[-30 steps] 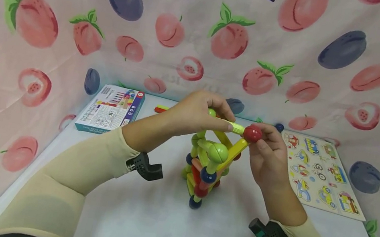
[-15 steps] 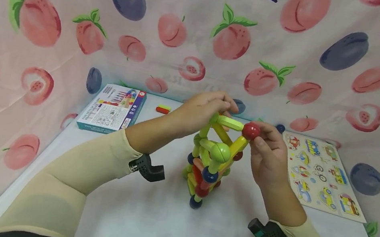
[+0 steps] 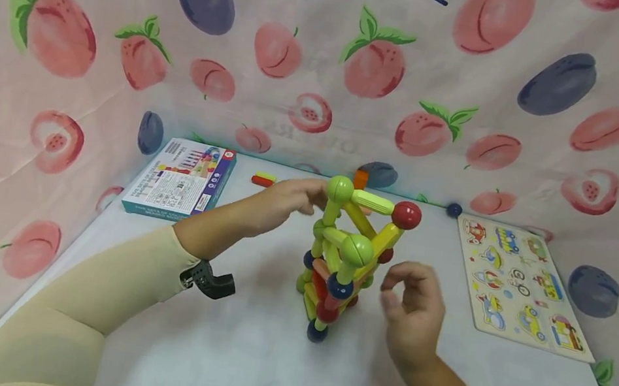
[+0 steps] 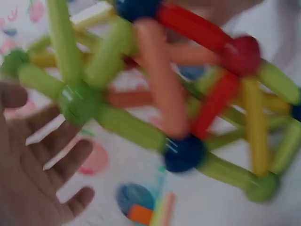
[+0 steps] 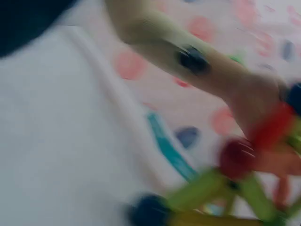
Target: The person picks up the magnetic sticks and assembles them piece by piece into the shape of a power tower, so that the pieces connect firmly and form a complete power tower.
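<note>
A tower of magnetic building sticks and balls (image 3: 339, 287) stands in the middle of the table. At its top, a light green stick (image 3: 372, 202) joins a green ball (image 3: 339, 189) to a red ball (image 3: 406, 215). My left hand (image 3: 289, 202) is just left of the tower's top; in the left wrist view its fingers (image 4: 70, 162) are spread, and nothing is in them. To the tower's right hovers my right hand (image 3: 414, 313), its fingers loosely bent and holding nothing. The right wrist view is blurred and shows part of the tower.
A flat toy box (image 3: 177, 181) lies at the back left, with short red and yellow sticks (image 3: 264, 179) beside it. An orange piece (image 3: 360, 178) lies behind the tower. A blue ball (image 3: 453, 210) and a picture board (image 3: 522, 285) are at the right.
Both hands have come off the tower: the left has drawn back leftward from the light green stick, the right has released the red ball and dropped lower. The stick and ball stay on top.
</note>
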{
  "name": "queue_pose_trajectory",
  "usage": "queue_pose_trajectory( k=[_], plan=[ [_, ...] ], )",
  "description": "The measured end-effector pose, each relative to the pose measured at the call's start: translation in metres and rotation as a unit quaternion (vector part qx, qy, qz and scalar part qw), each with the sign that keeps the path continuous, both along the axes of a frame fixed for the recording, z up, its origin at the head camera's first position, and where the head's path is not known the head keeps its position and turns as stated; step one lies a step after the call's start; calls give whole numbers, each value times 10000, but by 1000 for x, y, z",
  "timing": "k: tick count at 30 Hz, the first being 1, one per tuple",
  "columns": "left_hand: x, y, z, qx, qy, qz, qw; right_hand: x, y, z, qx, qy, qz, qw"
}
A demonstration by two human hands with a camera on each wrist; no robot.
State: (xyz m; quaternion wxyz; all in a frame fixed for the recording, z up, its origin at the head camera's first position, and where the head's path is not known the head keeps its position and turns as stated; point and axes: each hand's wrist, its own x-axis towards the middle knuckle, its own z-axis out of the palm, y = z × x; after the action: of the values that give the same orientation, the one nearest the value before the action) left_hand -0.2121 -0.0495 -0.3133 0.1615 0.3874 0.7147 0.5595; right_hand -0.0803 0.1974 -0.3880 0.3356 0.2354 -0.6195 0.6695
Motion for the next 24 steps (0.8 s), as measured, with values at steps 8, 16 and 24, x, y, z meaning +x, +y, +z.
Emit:
queue_pose_trajectory(
  k=[8, 16, 24],
  plan=[
    [11, -27, -37, -430, 1196, 314, 9914, 21, -24, -9, 1874, -1014, -421, 9761],
    [40, -40, -41, -410, 1956, 1157, 9730, -4, 7, -13, 976, -1411, 686, 9828],
    [79, -18, -48, 61, 3727, 1225, 9198, -43, 28, -12, 185, -1945, 2048, 9591]
  ],
)
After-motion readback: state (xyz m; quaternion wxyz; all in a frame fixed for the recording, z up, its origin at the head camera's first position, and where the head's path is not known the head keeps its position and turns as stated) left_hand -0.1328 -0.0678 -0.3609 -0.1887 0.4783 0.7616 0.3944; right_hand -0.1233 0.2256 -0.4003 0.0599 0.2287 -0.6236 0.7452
